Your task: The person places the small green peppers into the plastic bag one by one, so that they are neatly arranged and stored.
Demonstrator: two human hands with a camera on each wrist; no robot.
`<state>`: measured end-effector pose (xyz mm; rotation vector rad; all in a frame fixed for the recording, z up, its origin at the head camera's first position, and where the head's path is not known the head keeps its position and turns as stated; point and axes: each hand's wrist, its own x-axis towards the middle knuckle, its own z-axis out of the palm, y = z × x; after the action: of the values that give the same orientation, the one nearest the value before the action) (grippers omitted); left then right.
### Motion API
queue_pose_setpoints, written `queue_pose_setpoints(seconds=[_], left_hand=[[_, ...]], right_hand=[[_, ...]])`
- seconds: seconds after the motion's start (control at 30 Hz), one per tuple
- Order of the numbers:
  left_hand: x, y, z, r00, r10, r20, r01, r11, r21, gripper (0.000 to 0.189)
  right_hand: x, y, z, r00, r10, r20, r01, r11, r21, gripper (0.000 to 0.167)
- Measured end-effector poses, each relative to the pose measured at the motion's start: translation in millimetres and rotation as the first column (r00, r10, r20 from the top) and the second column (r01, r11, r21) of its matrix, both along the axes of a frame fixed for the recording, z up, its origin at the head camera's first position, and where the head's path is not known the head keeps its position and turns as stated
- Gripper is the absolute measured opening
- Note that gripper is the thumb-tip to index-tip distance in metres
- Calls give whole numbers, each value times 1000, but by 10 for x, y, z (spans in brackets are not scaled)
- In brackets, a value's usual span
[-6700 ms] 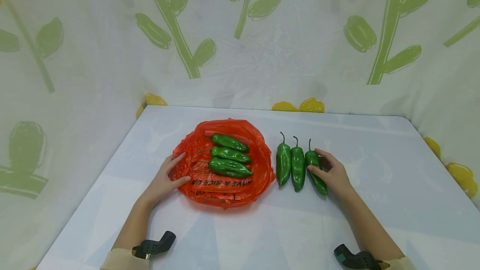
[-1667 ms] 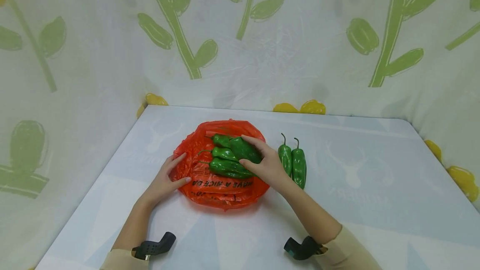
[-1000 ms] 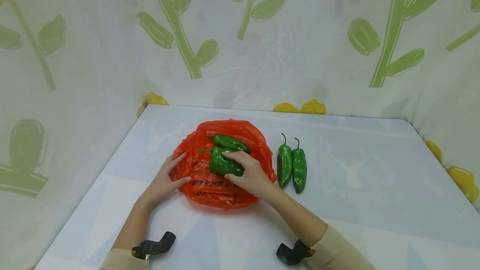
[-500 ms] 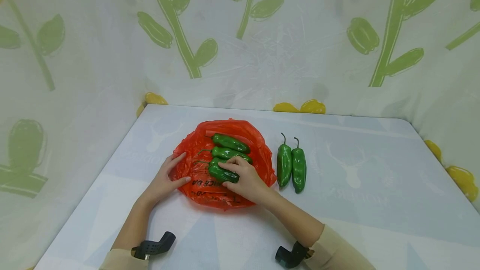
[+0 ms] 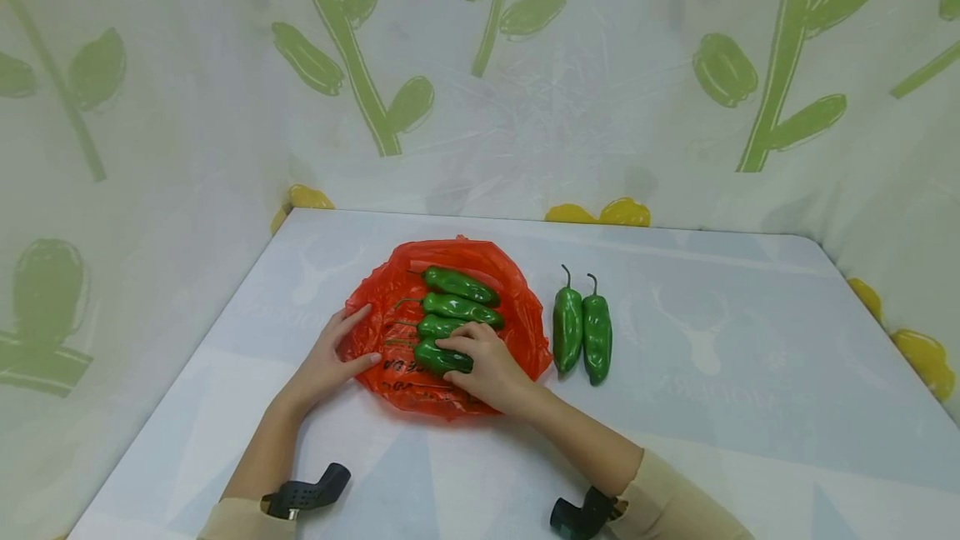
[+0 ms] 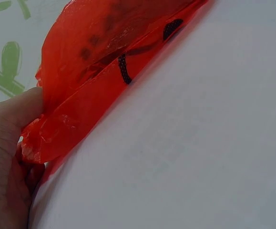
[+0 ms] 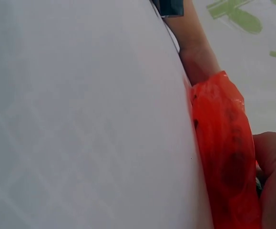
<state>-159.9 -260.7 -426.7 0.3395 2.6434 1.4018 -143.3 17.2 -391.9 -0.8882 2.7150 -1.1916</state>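
Note:
A red plastic bag (image 5: 450,397) with black print lies spread open on the table, its rim rolled into a low round wall. My left hand (image 5: 332,359) holds the bag's left rim, thumb over the edge. Inside the bag, several green peppers lie side by side with stems to the left. My right hand (image 5: 487,367) pinches the nearest green pepper (image 5: 429,354) between thumb and fingers, low in the bag; its right end is hidden by the hand. In the right wrist view the bag wall (image 7: 226,157) covers most of that pepper.
Two more green peppers (image 5: 567,330) lie parallel on the white table (image 5: 735,407), just right of the bag, stems pointing away. Behind the table hangs a pale curtain (image 5: 585,107) with leaf patterns. Both wrists wear black camera mounts (image 5: 309,492).
My right hand took the rightmost pepper from the table into the bag, then moved it toward me, beside the nearest of the other three. The left hand stays on the rim.

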Motion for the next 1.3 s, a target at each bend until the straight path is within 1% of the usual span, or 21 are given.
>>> queue_pose_setpoints(seconds=[0.27,0.5,0.67,0.8,1.03,1.3], left_hand=[[-4,-4,-5,1000,3,8,-3,1000,-9,76],[-5,-12,1,1000,1,7,-1,1000,-13,77],[-6,-13,1,1000,-1,11,2,1000,-15,77],[-2,-14,4,1000,1,16,0,1000,-15,77],[2,-8,9,1000,2,15,-2,1000,-20,77],[3,-10,14,1000,2,11,-2,1000,-25,77]], right_hand=[[-4,-19,-24,998,-2,-56,2,1000,9,37],[1,-15,-16,999,-23,-42,22,999,-29,39],[-7,-6,-20,998,-35,-51,32,998,-62,40],[-22,-1,-29,998,-38,-59,34,997,-71,43],[-21,0,3,997,-60,-50,54,992,-110,48],[-26,28,73,993,-68,-93,53,986,-158,52]])
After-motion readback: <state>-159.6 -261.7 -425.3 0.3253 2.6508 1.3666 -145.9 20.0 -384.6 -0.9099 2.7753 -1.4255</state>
